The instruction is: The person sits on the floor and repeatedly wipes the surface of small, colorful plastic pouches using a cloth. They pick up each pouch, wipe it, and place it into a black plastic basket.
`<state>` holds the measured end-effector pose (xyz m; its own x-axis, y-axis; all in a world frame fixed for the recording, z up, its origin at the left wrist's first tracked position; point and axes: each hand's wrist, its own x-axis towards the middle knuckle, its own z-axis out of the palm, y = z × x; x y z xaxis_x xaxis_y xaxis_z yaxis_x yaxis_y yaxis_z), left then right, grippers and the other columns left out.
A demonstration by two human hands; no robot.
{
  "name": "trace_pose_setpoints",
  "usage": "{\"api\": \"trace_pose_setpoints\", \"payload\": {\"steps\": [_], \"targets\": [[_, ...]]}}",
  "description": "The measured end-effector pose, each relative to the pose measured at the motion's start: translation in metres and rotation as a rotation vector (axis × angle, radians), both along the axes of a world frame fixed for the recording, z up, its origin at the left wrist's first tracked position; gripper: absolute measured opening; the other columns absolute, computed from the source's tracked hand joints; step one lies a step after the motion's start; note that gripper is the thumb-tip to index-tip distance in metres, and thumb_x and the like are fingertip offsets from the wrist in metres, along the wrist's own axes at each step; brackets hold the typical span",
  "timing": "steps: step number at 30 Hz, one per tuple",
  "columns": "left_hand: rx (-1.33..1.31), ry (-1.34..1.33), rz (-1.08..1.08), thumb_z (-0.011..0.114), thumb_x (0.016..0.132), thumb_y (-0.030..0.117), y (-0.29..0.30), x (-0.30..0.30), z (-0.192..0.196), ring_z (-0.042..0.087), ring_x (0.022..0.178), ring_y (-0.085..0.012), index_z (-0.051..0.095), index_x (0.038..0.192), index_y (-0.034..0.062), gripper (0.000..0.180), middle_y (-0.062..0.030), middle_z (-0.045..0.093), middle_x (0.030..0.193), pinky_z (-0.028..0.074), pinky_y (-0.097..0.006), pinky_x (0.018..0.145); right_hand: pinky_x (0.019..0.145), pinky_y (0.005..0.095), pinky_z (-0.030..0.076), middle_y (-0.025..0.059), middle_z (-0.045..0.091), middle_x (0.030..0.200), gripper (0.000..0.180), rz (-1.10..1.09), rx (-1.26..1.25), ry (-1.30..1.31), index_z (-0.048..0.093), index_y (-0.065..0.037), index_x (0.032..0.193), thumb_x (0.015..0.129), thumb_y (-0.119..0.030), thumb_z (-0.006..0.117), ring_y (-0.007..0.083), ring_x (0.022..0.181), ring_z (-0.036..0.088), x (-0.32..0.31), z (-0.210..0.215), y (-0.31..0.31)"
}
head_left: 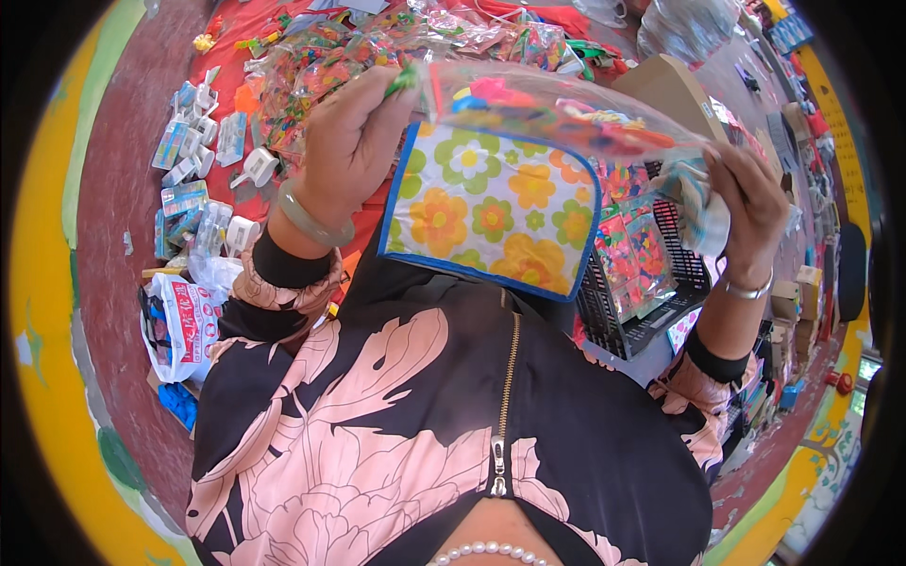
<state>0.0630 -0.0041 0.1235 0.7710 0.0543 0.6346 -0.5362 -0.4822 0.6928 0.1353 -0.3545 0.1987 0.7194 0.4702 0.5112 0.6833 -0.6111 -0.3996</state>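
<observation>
A clear plastic bag of small colourful pieces is stretched across in front of me, slightly blurred. My left hand is closed on its left end, where a bit of green shows at the fingertips. The right end is pinched by my right hand. A pale striped cloth hangs beside the right fingers; whether they hold it too I cannot tell. Below the bag, a flower-print mat with blue edging lies over my lap. A black crate at its right holds flat packs of colourful pieces.
Beyond my left hand, a heap of filled clear bags covers a red sheet. Several white plastic devices and blue packs lie to the left, above a white carrier bag. A cardboard box stands behind the crate.
</observation>
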Motion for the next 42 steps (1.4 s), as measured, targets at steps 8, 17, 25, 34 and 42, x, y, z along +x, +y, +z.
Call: {"api": "trace_pose_setpoints", "payload": {"steps": [8, 17, 25, 34, 42], "targets": [[0.372, 0.073, -0.427, 0.053, 0.069, -0.011, 0.03, -0.02, -0.047, 0.058, 0.096, -0.0333, 0.06, 0.09, -0.0017, 0.024, -0.0147, 0.061, 0.091, 0.045, -0.041, 0.088, 0.061, 0.0326, 0.04, 0.0, 0.054, 0.064, 0.016, 0.254, -0.462, -0.2, 0.065, -0.011, 0.082, 0.066, -0.006, 0.065, 0.0179, 0.062, 0.055, -0.061, -0.066, 0.006], [0.02, 0.471, 0.087, 0.061, 0.08, 0.002, 0.012, -0.042, -0.101, 0.058, 0.073, -0.016, 0.059, 0.098, 0.0006, 0.018, -0.0101, 0.06, 0.09, 0.047, -0.028, 0.065, 0.07, 0.0293, 0.05, 0.0112, 0.068, 0.086, 0.015, -0.236, 0.244, 0.081, 0.068, 0.001, 0.092, 0.078, 0.001, 0.064, 0.0228, 0.078, 0.066, -0.041, -0.044, 0.029], [-0.063, 0.635, 0.116, 0.062, 0.082, 0.014, 0.012, -0.014, -0.18, 0.063, 0.091, -0.0224, 0.055, 0.116, 0.0056, 0.036, -0.0149, 0.065, 0.103, 0.049, -0.033, 0.078, 0.084, 0.0434, 0.043, 0.0124, 0.053, 0.128, 0.044, 0.276, -0.297, -0.049, 0.058, -0.011, 0.12, 0.077, -0.021, 0.064, 0.0251, 0.116, 0.052, -0.052, -0.16, 0.172], [-0.204, 0.666, 0.067, 0.063, 0.08, 0.007, 0.001, -0.022, -0.157, 0.059, 0.079, -0.0258, 0.053, 0.104, 0.0045, 0.025, -0.0119, 0.059, 0.088, 0.047, -0.034, 0.073, 0.091, 0.0449, 0.035, 0.0116, 0.044, 0.139, 0.048, 0.056, -0.572, -0.007, 0.048, -0.01, 0.131, 0.085, -0.021, 0.047, 0.0246, 0.127, 0.043, -0.056, -0.18, 0.153], [0.027, 0.496, 0.16, 0.063, 0.082, 0.005, -0.007, -0.027, -0.148, 0.055, 0.073, -0.0225, 0.054, 0.103, 0.0029, 0.024, -0.0096, 0.056, 0.082, 0.045, -0.033, 0.066, 0.089, 0.0409, 0.042, 0.0124, 0.054, 0.128, 0.044, -0.335, -0.53, -0.01, 0.058, -0.007, 0.12, 0.076, -0.014, 0.058, 0.0262, 0.115, 0.054, -0.036, -0.166, 0.085]]}}
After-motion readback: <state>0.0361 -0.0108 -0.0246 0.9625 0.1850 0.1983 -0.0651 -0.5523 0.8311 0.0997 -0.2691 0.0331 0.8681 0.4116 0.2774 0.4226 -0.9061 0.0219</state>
